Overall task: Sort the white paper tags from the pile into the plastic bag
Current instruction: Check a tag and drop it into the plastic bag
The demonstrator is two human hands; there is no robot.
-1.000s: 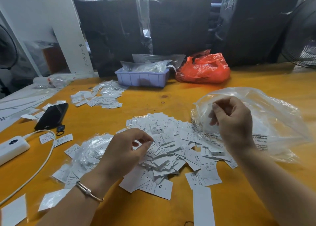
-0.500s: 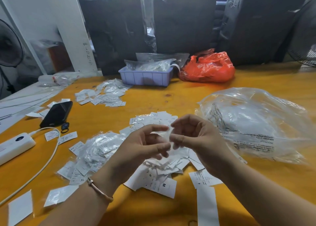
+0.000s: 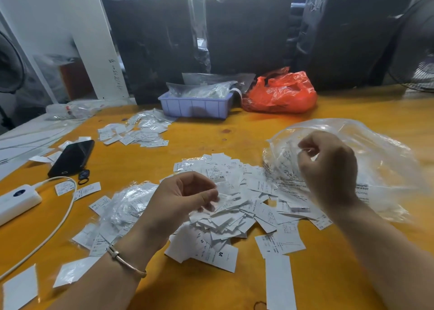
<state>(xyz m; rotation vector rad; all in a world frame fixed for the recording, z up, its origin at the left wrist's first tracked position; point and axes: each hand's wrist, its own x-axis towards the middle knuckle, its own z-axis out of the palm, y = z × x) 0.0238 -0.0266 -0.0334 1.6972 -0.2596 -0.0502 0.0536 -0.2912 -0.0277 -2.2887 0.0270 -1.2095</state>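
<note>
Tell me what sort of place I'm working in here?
Probably a garment packing or stockroom workbench. A pile of white paper tags printed with sizes like XS and M covers the yellow table, and large wrapped bales stand behind a tray of bagged stock.

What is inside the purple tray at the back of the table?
The purple tray holds crumpled clear plastic bags that rise above its rim. Whatever lies beneath them is hidden by the bags and the tray wall.

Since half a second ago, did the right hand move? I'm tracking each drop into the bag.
Yes. The right hand went right and away from the pile of tags, to the mouth of the plastic bag.
</note>
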